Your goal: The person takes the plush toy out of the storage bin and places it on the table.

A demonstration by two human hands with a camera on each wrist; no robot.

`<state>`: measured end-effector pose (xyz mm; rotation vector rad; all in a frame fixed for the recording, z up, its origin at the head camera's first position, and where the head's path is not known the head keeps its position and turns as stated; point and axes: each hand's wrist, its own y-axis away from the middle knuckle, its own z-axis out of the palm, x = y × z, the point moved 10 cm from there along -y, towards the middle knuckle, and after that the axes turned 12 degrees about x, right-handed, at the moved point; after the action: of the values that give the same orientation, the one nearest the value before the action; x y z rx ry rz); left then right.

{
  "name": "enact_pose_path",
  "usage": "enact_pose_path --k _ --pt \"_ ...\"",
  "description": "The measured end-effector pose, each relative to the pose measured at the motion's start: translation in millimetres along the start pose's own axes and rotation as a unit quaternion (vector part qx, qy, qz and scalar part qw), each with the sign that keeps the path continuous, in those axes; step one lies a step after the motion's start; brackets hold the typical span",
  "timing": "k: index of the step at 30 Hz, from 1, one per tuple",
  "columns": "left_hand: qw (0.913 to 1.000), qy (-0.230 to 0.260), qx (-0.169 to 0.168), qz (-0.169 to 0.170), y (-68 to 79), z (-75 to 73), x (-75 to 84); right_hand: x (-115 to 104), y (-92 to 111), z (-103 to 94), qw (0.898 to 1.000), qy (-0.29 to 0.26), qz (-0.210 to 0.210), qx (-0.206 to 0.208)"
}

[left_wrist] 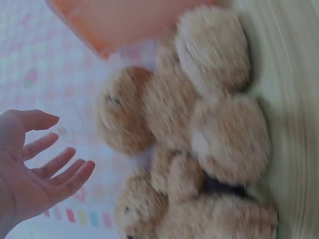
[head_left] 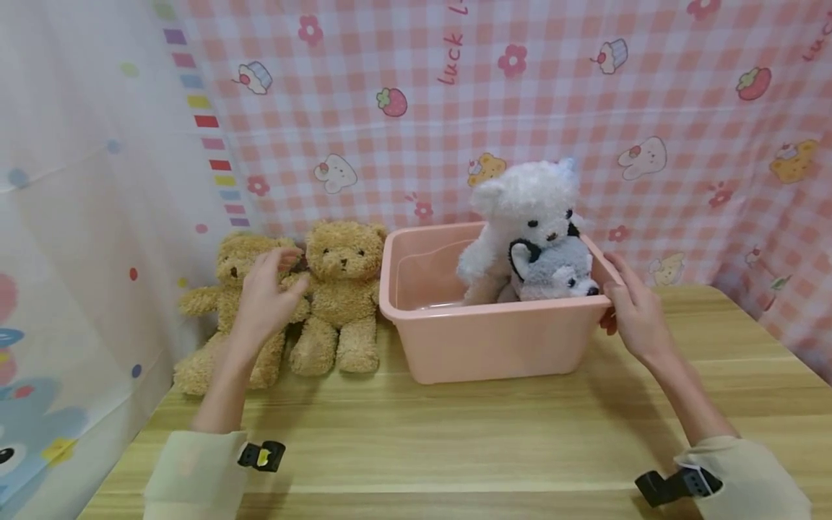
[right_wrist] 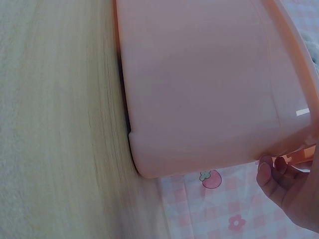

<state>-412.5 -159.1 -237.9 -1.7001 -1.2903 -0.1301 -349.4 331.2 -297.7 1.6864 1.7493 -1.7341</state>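
A pink plastic bin (head_left: 494, 343) stands on the wooden table, and my right hand (head_left: 635, 310) grips its right rim, fingers curled under the edge in the right wrist view. Inside the bin's right half sit a white plush bear (head_left: 529, 195) and a grey husky plush (head_left: 552, 271), the husky in front. To the left of the bin, two tan teddy bears lean side by side: the nearer-to-bin teddy bear (head_left: 343, 289) and the leftmost teddy bear (head_left: 227, 289). In front of the leftmost one is my left hand (head_left: 265, 300), fingers spread and holding nothing; the left wrist view shows it apart from both bears.
A pink checked cloth (head_left: 429, 166) hangs right behind the bin and bears. At the left hangs a white patterned curtain (head_left: 84, 217). The wooden tabletop (head_left: 455, 448) stretches in front of the bin and to its right.
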Motion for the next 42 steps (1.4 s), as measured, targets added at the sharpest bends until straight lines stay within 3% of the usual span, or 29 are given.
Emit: enact_pose_path --k 12,17,28,35,42 --pt "0.9923 0.101 -0.012 0.071 16.8 38.1 76.2 0 0 -0.6 1.000 -0.003 0.004 -0.002" --pt "0.9874 0.128 -0.024 0.089 24.1 58.3 101.0 -1 0 -0.2 1.000 -0.006 -0.001 -0.005" --pt "0.9782 0.155 -0.054 0.126 30.5 101.0 144.0 1 -1 0.8 1.000 -0.007 0.006 -0.010" --pt "0.9769 0.157 -0.070 0.127 25.6 128.3 164.8 1 0 -0.1 1.000 -0.003 0.006 -0.011" --pt "0.9781 0.165 -0.066 0.108 15.9 145.2 178.7 2 0 1.3 1.000 0.002 0.008 -0.010"
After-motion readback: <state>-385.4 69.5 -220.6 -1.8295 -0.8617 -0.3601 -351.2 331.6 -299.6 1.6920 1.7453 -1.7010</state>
